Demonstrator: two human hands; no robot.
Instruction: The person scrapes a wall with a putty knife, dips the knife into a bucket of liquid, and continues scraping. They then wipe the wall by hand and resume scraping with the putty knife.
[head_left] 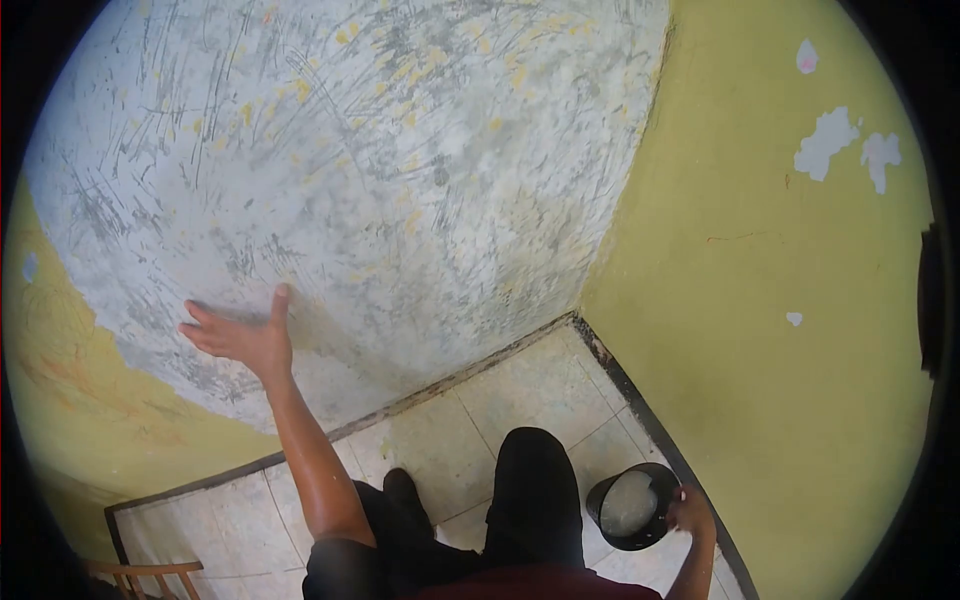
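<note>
My left hand (240,338) reaches to the stripped wall patch (400,180), fingers and thumb spread, with nothing in it. The patch is whitish grey, covered in scratch marks and yellow paint flecks. Low on the right, my right hand (690,510) is at the side of a black bucket (637,540), its fingers curled at the rim. Inside the bucket shows a pale, whitish-grey mass (629,503). The far side of that hand's grip is hidden.
A yellow-green wall (740,270) with small peeled spots meets the stripped wall at a corner. Pale floor tiles (430,440) with a dark border run below. My bent knee (535,480) and dark shoe (405,500) are between the hands. A wooden chair part (150,569) shows bottom left.
</note>
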